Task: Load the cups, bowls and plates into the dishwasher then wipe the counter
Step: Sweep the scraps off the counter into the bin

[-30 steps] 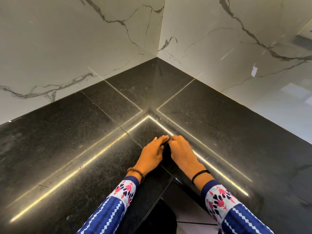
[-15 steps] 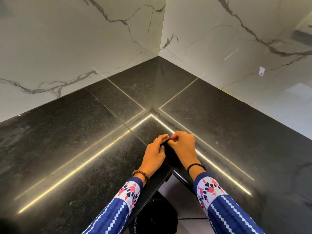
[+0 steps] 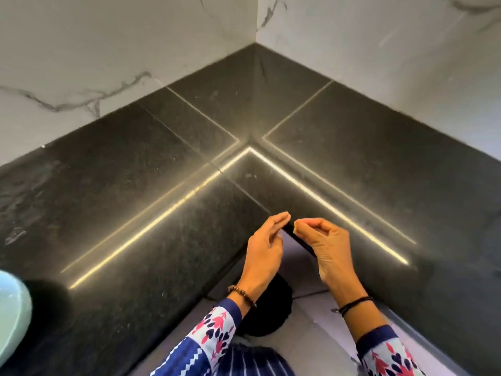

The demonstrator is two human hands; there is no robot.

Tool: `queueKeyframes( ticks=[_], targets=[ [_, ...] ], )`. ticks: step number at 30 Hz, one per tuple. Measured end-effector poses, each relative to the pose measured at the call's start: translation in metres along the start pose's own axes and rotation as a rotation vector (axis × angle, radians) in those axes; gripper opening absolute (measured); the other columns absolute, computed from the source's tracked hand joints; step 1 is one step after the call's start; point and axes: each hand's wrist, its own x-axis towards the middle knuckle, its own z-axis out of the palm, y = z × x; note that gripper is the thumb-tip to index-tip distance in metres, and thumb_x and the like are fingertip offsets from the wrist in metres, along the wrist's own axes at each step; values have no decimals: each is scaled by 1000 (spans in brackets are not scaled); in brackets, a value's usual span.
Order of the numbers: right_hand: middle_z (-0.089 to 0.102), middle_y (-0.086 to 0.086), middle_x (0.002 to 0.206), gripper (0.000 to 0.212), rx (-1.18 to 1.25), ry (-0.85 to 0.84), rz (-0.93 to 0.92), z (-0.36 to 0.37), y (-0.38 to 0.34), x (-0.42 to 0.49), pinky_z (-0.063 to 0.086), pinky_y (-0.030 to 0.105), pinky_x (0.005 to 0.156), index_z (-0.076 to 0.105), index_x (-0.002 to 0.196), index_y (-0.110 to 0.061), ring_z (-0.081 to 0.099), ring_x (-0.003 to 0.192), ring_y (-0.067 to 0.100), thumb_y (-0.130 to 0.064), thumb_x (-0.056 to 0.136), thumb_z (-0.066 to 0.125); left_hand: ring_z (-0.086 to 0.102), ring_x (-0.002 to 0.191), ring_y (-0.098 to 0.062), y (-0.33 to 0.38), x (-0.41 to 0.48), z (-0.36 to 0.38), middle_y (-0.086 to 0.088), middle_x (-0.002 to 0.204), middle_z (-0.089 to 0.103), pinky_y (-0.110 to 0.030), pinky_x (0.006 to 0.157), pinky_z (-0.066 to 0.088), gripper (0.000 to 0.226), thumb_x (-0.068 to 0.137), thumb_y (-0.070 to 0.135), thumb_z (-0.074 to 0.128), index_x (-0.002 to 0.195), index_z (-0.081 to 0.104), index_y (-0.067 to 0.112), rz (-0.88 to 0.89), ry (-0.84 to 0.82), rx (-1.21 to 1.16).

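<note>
The black stone counter wraps round an inner corner, and both my hands hover just above that corner's edge. My left hand is held with its fingers straight and together, palm turned to the right, holding nothing. My right hand has its fingers curled, and thumb and forefinger pinch a tiny pale speck. The two sets of fingertips nearly touch. A pale blue-green dish shows partly at the left edge, standing on the counter.
White marble walls close the counter at the back on both sides. Bright strip-light reflections run across the stone. Below the inner corner lie pale floor and a dark round shape.
Both hands have lifted off the counter corner and drawn slightly back. The right hand's fingers have closed into a pinch. The view has tilted down and the dish has come in at the left.
</note>
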Motion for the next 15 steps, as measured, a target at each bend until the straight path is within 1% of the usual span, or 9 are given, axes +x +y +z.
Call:
queueKeyframes(
  ticks=[2,5,7,10,11,12,14,15],
  targets=[
    [76,6,77,13,-54,-21,-67,-5,10,-15,57,24,76,76,80,-7,71,75,13,6,78,75,52,124,2,-12,-22,8,10,132,61,-18,107,39,55,89,-14,42,131,59,16,0,5,3],
    [77,3,78,10,-127,-65,-73,-12,37,-31,56,18,72,76,83,-5,74,76,12,4,79,75,56,121,0,-42,-48,19,6,129,63,-20,105,42,54,88,-14,41,129,60,14,-67,-5,20],
    [78,3,80,9,-168,-86,-17,-15,64,-35,56,19,72,76,84,-8,74,78,14,0,79,77,56,121,-1,-66,-59,21,5,130,63,-19,106,41,52,90,-12,42,131,59,14,-167,3,29],
    [78,0,78,10,-232,-50,172,-19,123,-34,56,23,72,77,82,-13,73,76,10,-4,79,79,52,121,5,-110,-68,24,9,132,60,-9,103,36,50,93,-7,41,134,57,17,-349,7,47],
    [78,-1,79,9,-275,-31,229,-19,143,-31,57,25,75,78,82,-14,73,78,10,-7,78,79,51,121,6,-126,-70,25,12,132,59,-9,103,36,51,93,-6,41,134,57,19,-389,-3,77],
    [78,-2,82,9,-324,-17,281,-19,159,-29,59,28,78,78,84,-16,73,81,10,-9,78,80,50,121,5,-141,-71,27,13,132,59,-12,104,36,53,92,-6,41,134,57,21,-426,-13,87],
    [78,-3,88,13,-413,-16,342,-22,196,-21,59,30,84,79,88,-18,73,86,11,-10,78,79,52,123,-2,-173,-69,33,11,132,60,-21,106,40,56,89,-9,40,132,58,21,-495,-6,84],
    [78,-3,90,13,-448,4,358,-22,209,-16,59,31,85,80,88,-19,72,88,12,-11,77,79,52,125,-5,-185,-69,37,9,133,59,-21,106,41,55,89,-10,40,132,58,19,-526,-15,81]
  ],
)
